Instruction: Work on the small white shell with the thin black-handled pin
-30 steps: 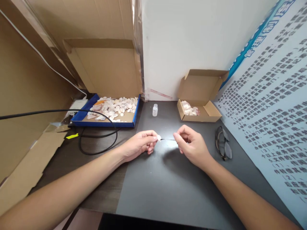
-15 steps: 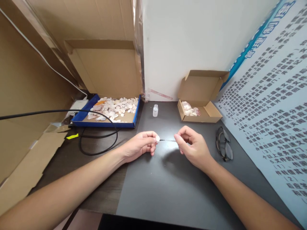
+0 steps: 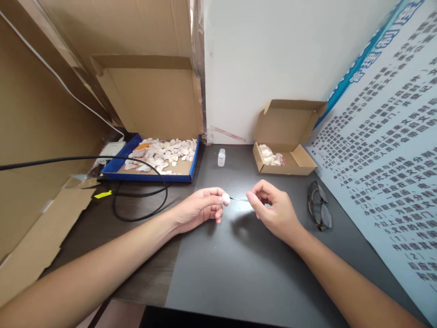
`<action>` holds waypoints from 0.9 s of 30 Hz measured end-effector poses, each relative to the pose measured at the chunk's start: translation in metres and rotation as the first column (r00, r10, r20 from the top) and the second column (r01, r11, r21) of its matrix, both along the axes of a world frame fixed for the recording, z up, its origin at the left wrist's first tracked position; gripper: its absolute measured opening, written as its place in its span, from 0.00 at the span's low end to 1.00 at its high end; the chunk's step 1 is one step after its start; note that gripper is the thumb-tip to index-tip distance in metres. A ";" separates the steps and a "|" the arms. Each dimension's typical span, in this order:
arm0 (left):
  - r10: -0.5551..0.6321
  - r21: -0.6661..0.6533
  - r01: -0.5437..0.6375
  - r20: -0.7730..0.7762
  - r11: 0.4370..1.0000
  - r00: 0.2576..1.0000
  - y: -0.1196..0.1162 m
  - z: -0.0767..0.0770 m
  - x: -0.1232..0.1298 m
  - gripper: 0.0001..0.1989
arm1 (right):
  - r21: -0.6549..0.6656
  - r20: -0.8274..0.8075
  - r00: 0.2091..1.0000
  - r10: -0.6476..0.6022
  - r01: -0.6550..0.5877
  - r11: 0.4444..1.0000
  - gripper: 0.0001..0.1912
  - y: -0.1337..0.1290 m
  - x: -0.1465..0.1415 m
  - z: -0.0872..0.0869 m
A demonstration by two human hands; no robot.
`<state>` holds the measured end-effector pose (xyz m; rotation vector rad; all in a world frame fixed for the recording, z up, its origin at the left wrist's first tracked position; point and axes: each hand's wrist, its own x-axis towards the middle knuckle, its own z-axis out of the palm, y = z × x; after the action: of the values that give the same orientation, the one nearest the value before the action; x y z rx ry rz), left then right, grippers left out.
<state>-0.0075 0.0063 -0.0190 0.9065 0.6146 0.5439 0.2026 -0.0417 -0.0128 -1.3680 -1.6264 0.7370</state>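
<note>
My left hand (image 3: 201, 207) pinches a small white shell (image 3: 226, 198) between thumb and fingers, just above the dark desk mat (image 3: 239, 269). My right hand (image 3: 273, 207) holds a thin dark needle-like tool (image 3: 239, 199) by its end, its tip pointing left and touching the shell. Both hands hover close together near the middle of the mat.
A blue tray (image 3: 116, 172) with several pale shells lies at the back left, a black cable (image 3: 139, 214) looped in front of it. A small clear bottle (image 3: 221, 157) stands at the back. An open cardboard box (image 3: 303, 160) holds shells. Glasses (image 3: 317, 205) lie right.
Both hands stay nearly still; the right hand has edged slightly left, bringing the tool's tip closer against the shell.
</note>
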 end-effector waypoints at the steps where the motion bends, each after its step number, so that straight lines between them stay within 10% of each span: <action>1: 0.008 -0.004 -0.008 0.005 1.000 1.000 0.000 0.000 0.000 0.09 | -0.004 -0.019 1.000 -0.004 0.004 1.000 0.13 0.000 0.000 -0.001; 27: 0.052 -0.004 -0.053 -0.047 0.999 0.998 0.002 -0.006 0.000 0.08 | 0.006 -0.079 0.996 0.050 -0.050 0.999 0.10 0.002 0.000 0.001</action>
<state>-0.0070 0.0079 -0.0251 0.9018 0.6836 0.5691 0.2024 -0.0393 -0.0119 -1.2836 -1.6036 0.8069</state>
